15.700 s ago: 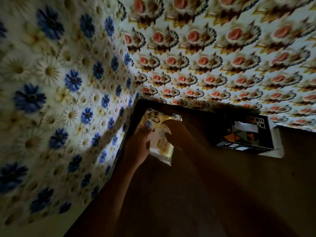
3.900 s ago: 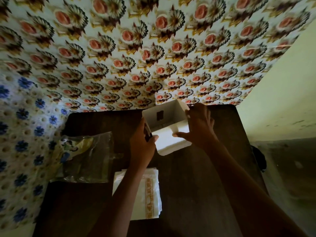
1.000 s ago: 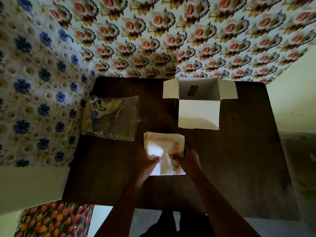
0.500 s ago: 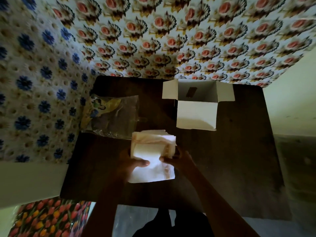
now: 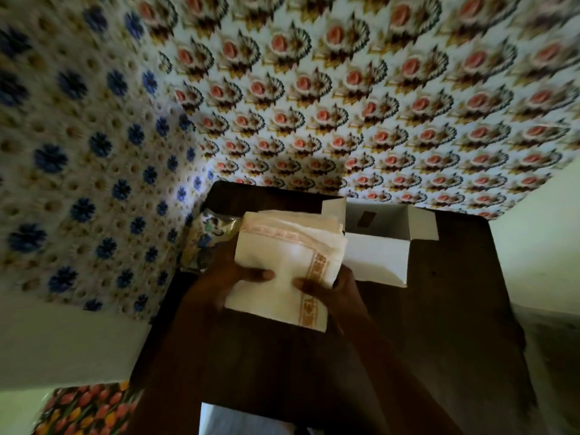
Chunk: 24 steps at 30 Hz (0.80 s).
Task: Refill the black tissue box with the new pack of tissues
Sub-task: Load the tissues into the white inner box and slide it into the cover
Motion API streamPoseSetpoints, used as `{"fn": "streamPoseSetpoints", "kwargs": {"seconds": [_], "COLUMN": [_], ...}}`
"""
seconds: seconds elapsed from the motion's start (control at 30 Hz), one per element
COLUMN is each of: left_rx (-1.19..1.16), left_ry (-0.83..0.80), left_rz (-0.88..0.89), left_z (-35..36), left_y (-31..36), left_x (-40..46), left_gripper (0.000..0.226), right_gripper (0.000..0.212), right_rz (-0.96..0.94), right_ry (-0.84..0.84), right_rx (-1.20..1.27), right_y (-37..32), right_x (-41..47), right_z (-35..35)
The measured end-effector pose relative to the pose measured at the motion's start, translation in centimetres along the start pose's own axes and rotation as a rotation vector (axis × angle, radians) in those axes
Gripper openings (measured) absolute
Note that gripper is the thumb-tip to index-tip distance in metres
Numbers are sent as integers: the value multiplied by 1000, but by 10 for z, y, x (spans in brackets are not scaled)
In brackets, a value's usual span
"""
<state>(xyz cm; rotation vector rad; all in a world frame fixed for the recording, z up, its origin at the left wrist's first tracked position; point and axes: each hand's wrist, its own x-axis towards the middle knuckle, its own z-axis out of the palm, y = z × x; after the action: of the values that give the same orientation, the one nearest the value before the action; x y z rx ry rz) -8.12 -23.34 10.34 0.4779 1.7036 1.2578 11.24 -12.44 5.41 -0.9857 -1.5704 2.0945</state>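
I hold a stack of white tissues with an orange patterned border (image 5: 288, 265) above the dark wooden table (image 5: 455, 309). My left hand (image 5: 226, 281) grips its left side, thumb on top. My right hand (image 5: 332, 287) grips its right side. The stack is raised and tilted, its far edge near the tissue box (image 5: 376, 246). The box lies open on the table at the back right, its white inside and flaps showing, and nothing lies in the part of its interior that I can see. The tissues hide the box's left flap in part.
The empty clear plastic wrapper (image 5: 213, 240) lies at the table's back left, partly behind the tissues. Flowered walls close the table in at the back and left. A tulip-patterned cloth (image 5: 81, 409) shows at lower left, below the table's near edge.
Both hands have lifted the tissue stack off the table and carried it up and toward the open box. The view has tilted upward.
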Motion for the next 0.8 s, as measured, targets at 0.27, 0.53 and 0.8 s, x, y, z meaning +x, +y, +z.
{"fn": "streamPoseSetpoints", "kwargs": {"seconds": [0.27, 0.53, 0.8], "left_rx": [170, 489, 441], "left_ry": [-70, -268, -73], "left_rz": [297, 341, 298], "left_z": [77, 123, 161], "left_y": [49, 68, 48], "left_x": [68, 132, 161], "left_gripper": [97, 124, 73], "right_gripper": [48, 49, 72], "right_rz": [-220, -305, -225], "right_ry": [207, 396, 280], "right_rx": [-179, -195, -492], "right_y": [-58, -71, -78], "right_x": [26, 63, 85], "right_z": [-78, -147, -196]}}
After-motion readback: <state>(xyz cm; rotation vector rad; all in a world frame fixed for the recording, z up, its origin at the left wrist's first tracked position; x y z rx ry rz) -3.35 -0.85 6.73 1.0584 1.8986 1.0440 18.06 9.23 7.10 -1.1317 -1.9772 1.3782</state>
